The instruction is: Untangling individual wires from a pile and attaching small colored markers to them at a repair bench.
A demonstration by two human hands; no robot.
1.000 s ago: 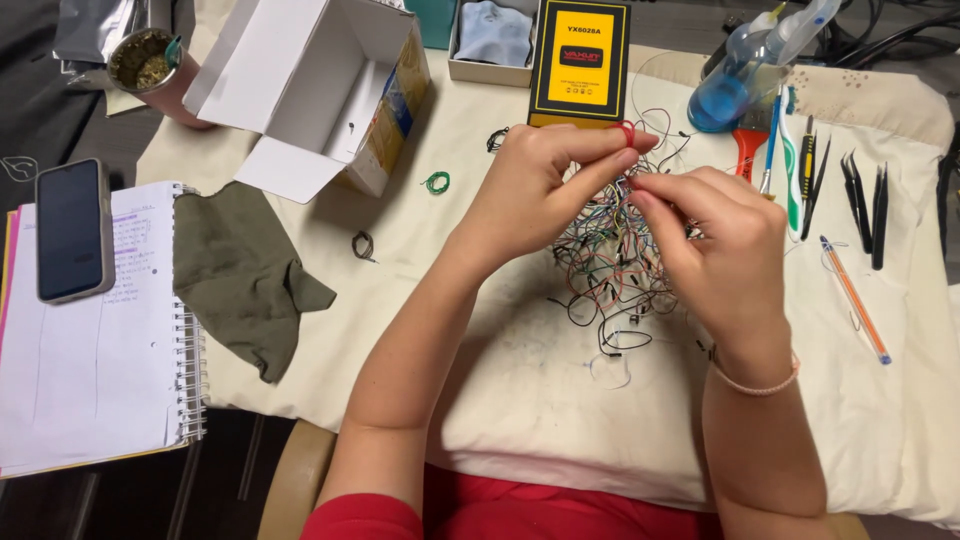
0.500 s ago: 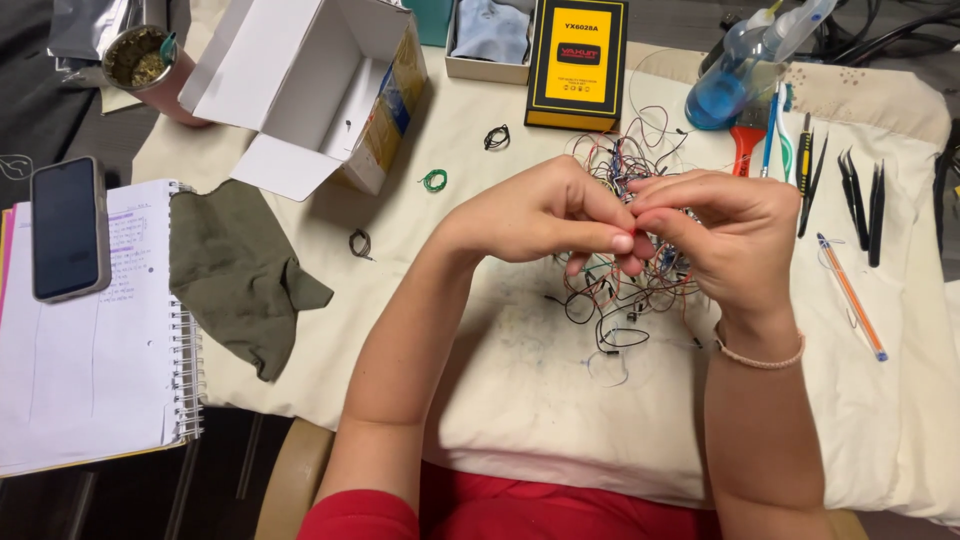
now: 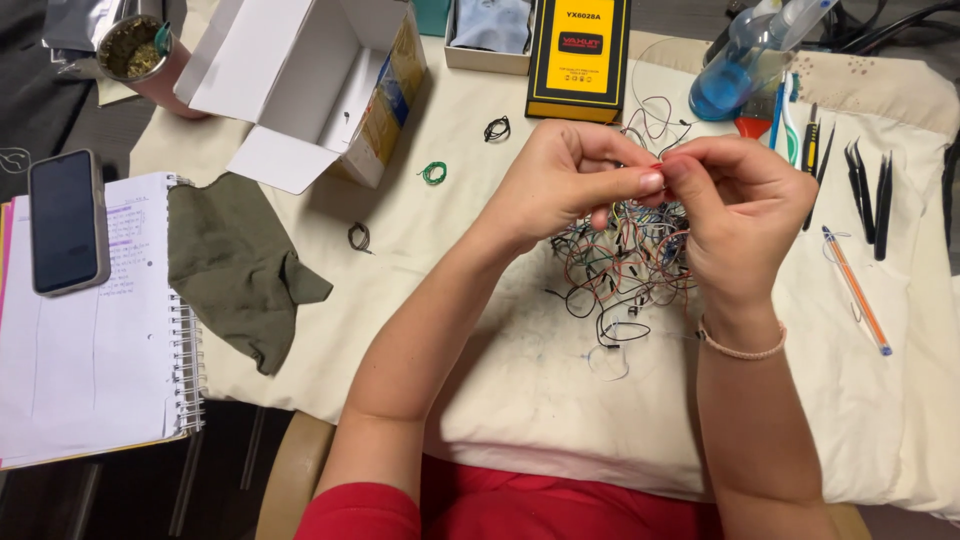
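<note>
Fingers (image 3: pixel 650 182) of our left hand (image 3: pixel 560 185) and right hand (image 3: pixel 735 215) pinch closed on one thin wire. Below lies the wire tangle (image 3: pixel 625 265) on the cloth-covered counter (image 3: pixel 480 330).

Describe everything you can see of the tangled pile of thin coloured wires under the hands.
The tangled pile of thin coloured wires lies on the cream cloth-covered table, a loose heap of red, black, orange, blue and pale strands with small dark ends. Black loops trail out toward the person. The left hand and right hand meet just above it, fingertips pinching a strand at its top.
</note>
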